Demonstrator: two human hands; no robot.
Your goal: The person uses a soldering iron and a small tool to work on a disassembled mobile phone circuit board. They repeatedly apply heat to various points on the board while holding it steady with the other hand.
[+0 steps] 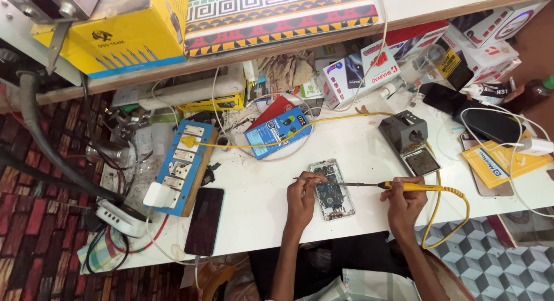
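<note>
Left hand point(304, 192) pinches thin tweezers point(306, 179) over the opened phone point(331, 189), right hand point(402, 198) grips a yellow soldering iron point(404, 186)

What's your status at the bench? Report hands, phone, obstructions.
Left hand pinching a thin probe on the opened phone. Right hand gripping the yellow soldering iron, tip at the board. Iron stand close by, clear of hands.
</note>
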